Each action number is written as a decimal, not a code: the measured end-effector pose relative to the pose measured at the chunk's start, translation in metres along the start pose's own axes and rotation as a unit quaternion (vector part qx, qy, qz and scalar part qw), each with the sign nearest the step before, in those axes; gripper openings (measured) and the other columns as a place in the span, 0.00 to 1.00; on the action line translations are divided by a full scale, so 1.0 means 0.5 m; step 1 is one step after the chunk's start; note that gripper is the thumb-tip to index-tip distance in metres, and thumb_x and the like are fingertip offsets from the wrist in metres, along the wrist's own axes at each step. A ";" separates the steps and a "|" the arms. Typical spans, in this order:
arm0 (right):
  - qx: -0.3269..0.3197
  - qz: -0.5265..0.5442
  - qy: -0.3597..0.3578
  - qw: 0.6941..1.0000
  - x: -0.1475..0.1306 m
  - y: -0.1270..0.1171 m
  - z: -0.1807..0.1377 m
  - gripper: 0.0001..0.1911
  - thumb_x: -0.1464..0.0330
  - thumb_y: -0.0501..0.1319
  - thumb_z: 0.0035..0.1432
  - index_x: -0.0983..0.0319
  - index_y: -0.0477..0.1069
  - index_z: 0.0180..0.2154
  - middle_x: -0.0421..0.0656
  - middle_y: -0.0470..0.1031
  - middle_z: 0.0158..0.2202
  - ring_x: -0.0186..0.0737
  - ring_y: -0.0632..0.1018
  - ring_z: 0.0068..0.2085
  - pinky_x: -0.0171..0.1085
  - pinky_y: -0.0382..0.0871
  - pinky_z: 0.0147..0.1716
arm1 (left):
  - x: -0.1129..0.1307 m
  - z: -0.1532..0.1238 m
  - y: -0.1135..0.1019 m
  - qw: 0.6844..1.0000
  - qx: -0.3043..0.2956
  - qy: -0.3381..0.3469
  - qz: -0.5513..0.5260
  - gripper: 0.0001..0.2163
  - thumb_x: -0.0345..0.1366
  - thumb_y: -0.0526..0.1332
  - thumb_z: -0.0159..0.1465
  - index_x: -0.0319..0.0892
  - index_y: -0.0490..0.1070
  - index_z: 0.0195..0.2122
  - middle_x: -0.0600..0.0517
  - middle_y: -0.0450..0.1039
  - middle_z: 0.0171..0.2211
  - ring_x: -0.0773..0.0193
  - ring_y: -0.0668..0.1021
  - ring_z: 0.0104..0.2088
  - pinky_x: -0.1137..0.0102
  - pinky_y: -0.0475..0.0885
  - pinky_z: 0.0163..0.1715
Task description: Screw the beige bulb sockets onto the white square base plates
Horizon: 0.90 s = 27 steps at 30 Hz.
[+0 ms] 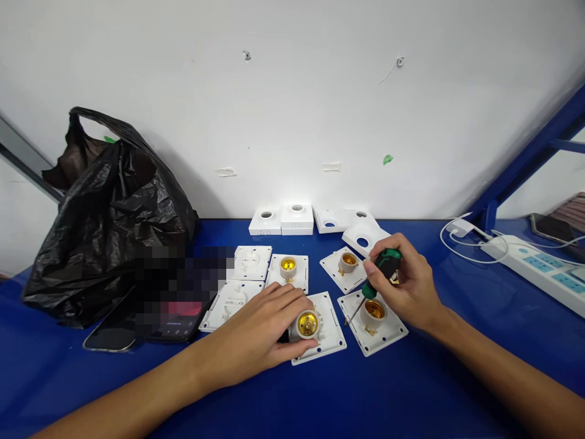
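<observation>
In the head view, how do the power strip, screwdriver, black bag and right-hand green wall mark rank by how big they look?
Largest to smallest:
1. Black bag
2. Power strip, though the picture's edge cuts it off
3. Screwdriver, partly covered by the right hand
4. Green wall mark

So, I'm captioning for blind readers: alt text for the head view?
The right grip holds a green screwdriver beside a gold-lined socket; the left grip holds another socket over a white plate. A black bag shares the blue table.
</observation>
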State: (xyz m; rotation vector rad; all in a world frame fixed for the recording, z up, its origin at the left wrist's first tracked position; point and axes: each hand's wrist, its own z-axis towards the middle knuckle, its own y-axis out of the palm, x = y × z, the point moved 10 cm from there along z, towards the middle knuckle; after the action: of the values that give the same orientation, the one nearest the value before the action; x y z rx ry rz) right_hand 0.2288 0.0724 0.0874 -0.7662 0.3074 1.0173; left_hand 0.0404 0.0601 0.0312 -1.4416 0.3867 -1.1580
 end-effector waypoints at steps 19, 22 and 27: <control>-0.063 -0.009 0.014 0.998 -0.004 0.017 -0.003 0.07 0.65 0.65 0.69 0.55 0.66 0.42 0.32 0.69 0.25 0.29 0.68 0.20 0.31 0.63 0.18 | 0.017 -0.008 0.002 0.996 -0.011 0.040 0.074 0.12 0.45 0.61 0.77 0.44 0.72 0.54 0.47 0.77 0.49 0.51 0.79 0.51 0.56 0.71 0.58; -0.074 -0.012 0.013 0.997 -0.007 0.019 -0.002 0.07 0.65 0.65 0.69 0.54 0.66 0.43 0.32 0.68 0.25 0.29 0.68 0.20 0.31 0.63 0.18 | 0.020 -0.007 0.004 0.996 -0.018 0.044 0.082 0.12 0.45 0.61 0.77 0.44 0.72 0.54 0.47 0.77 0.48 0.51 0.79 0.50 0.57 0.72 0.56; -0.092 -0.010 0.014 0.996 -0.010 0.026 -0.001 0.08 0.64 0.64 0.70 0.55 0.65 0.44 0.32 0.70 0.25 0.30 0.70 0.20 0.30 0.63 0.18 | 0.025 -0.009 0.011 0.992 -0.042 0.053 0.102 0.11 0.42 0.61 0.77 0.43 0.71 0.55 0.47 0.76 0.48 0.50 0.78 0.48 0.58 0.71 0.54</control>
State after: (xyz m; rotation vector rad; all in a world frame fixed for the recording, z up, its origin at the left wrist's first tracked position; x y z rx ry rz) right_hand 0.2153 0.0725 0.0845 -0.9489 0.2318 1.0258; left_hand 0.0445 0.0466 0.0309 -1.3799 0.6493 -1.0649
